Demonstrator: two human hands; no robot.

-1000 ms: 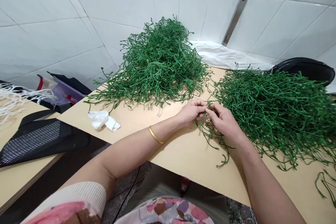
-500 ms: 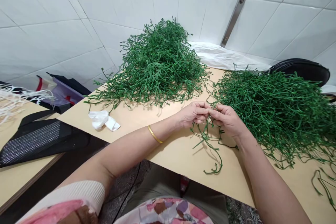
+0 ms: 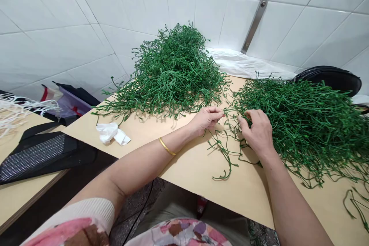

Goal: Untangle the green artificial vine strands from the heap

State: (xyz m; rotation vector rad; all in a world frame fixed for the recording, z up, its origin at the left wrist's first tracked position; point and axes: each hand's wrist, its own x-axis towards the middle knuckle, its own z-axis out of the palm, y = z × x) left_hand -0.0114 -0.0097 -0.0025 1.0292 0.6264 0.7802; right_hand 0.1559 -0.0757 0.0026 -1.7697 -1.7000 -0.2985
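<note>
My left hand (image 3: 208, 120) is pinched shut, thumb against forefinger, on a thin green plastic stem. From around this hand several loose stems (image 3: 226, 157) trail down over the pale wooden table (image 3: 184, 161). To the right, my right hand (image 3: 258, 130) has its thumb apart from its bent fingers, beside the near left edge of a wide heap of green stems (image 3: 305, 119). I make out nothing held in it, though its inner side is partly hidden. A taller heap of the same stems (image 3: 178, 69) stands behind my left hand, against the wall.
A crumpled white tissue (image 3: 108, 132) lies near the table's left edge. Behind the right heap rests a black bag (image 3: 331, 78). White cloth (image 3: 245, 63) runs along the wall. On the left, another table holds white strands (image 3: 17, 109) and a black mesh item (image 3: 37, 157).
My hands were together and have parted. The left moved slightly left with its stem, the right moved right and its fingers spread. The hanging stems shifted left.
</note>
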